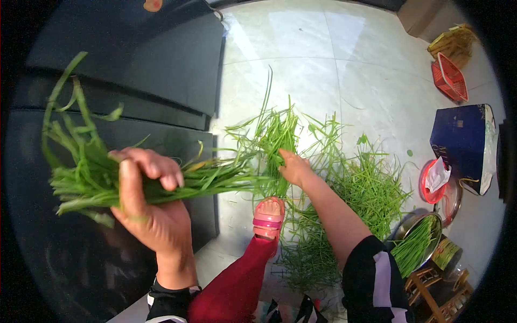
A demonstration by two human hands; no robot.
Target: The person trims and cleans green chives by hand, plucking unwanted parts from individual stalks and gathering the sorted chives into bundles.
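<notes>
A thick bunch of green chives point(89, 172) lies across my left hand point(156, 199), whose fingers are curled round it at the left. The leafy ends stick out past the hand, and the long blades trail right towards the floor. My right hand point(295, 168) is down among loose chives point(277, 134) in the middle, its fingers bent in on some blades; the fingertips are partly hidden. A large heap of chives point(366, 188) spreads over the floor beneath and beyond my right forearm.
Dark cabinet-like panels point(107, 145) stand on the left. My sandalled foot point(268, 215) is between the hands. Along the right are a metal bowl of chives point(417, 242), a red basket point(449, 78), a blue bag point(460, 140), a red dish with tissue point(433, 180) and a wooden stool point(439, 301).
</notes>
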